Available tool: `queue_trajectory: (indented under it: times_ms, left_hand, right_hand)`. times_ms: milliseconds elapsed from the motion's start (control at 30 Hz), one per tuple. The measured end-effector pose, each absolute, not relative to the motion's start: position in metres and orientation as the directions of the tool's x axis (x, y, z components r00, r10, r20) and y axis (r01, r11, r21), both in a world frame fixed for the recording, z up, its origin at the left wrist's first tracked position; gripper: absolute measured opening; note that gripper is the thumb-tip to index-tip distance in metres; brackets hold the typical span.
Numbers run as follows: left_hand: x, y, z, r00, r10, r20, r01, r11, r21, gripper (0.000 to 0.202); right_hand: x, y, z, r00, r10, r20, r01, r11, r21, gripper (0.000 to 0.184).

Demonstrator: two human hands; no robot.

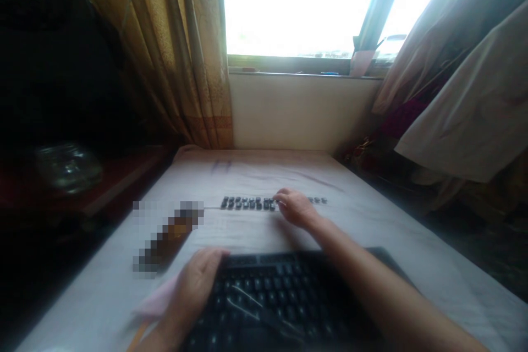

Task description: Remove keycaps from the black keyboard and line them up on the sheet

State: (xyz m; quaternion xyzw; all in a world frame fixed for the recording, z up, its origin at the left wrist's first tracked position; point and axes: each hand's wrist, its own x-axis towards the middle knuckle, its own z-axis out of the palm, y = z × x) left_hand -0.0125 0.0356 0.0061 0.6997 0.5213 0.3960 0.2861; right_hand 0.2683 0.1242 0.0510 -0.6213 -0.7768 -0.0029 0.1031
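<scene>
A black keyboard (284, 286) lies in front of me on a pale cloth. My left hand (193, 280) holds its left edge, thumb by the top corner. Across the keyboard reaches my right arm. My right hand (295, 206) is low over two rows of loose dark keycaps (247, 203), its fingertips pinched at one keycap in the line. More keycaps (317, 199) show to the right of that hand, which hides part of the rows. A thin two-pronged tool, tweezers-like (247, 305), rests on the keys; blur hides its exact kind.
A pink cloth or paper (159, 297) and an orange stick (138, 335) lie by my left wrist. A pixelated brown object (173, 236) is on the cloth-covered surface (247, 176). Curtains (198, 55), a window sill with a pink cup (363, 62), and hanging clothes (474, 104) surround it.
</scene>
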Motion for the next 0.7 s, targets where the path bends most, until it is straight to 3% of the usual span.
queue_trajectory:
  times_ms: [167,367,533,700]
  left_hand:
    - [-0.014,0.037,0.004,0.149,0.956,0.253,0.505,-0.293,0.812,0.039]
    - [-0.014,0.038,0.004,0.140,0.959,0.246,0.511,-0.283,0.811,0.040]
    - [-0.013,0.037,0.005,0.140,0.962,0.233,0.518,-0.271,0.811,0.043]
    - [-0.012,0.036,0.005,0.138,0.959,0.247,0.519,-0.283,0.807,0.043]
  right_hand:
    - [0.282,0.085,0.071,-0.171,0.980,0.106,0.967,0.187,-0.172,0.029]
    - [0.260,0.000,0.095,-0.413,0.893,-0.179,0.876,0.336,-0.347,0.018]
    - [0.228,-0.037,0.091,-0.469,0.854,-0.224,0.876,0.419,-0.239,0.031]
    - [0.222,-0.034,0.078,-0.449,0.870,-0.203,0.890,0.416,-0.185,0.019]
